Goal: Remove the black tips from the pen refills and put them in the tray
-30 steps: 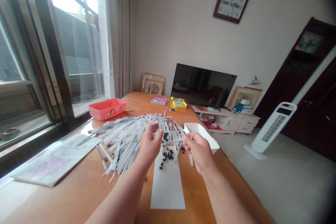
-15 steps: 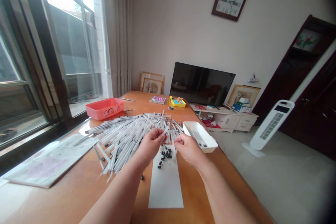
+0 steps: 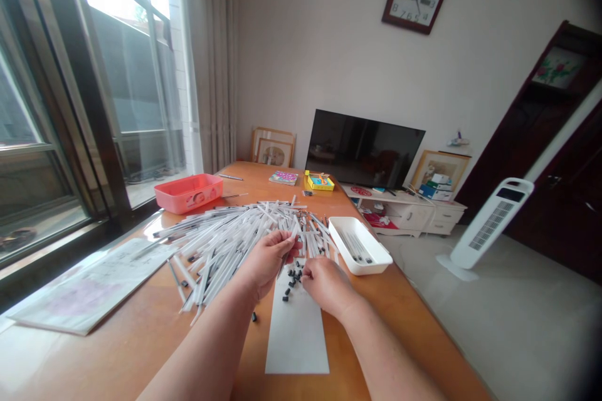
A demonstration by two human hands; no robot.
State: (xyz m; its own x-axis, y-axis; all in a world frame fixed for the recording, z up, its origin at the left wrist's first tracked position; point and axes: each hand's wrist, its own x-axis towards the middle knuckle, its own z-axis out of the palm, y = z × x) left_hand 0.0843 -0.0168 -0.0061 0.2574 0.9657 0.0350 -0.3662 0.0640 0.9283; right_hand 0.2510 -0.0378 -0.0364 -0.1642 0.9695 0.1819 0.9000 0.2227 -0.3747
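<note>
A big heap of white pen barrels [image 3: 226, 235] lies across the orange table [image 3: 141, 338]. My left hand [image 3: 268, 257] is closed on one white barrel at the heap's near edge, fingers curled round it. My right hand [image 3: 324, 282] rests low on a white paper sheet [image 3: 296, 338], its fingers pinched among several small black caps [image 3: 294, 277] scattered there. What the pinch holds is too small to make out. A white tray [image 3: 360, 245] with a few finished pens stands just right of the hands.
A red plastic bin [image 3: 189, 193] sits at the table's far left by the window. A printed sheet [image 3: 94, 285] lies at the near left. A booklet [image 3: 283, 177] and a yellow box [image 3: 320, 183] lie at the far end. The table edge drops off on the right.
My right hand has dropped from holding a barrel near the tray down to the black caps on the paper. My left hand stays at the heap, still gripping a barrel.
</note>
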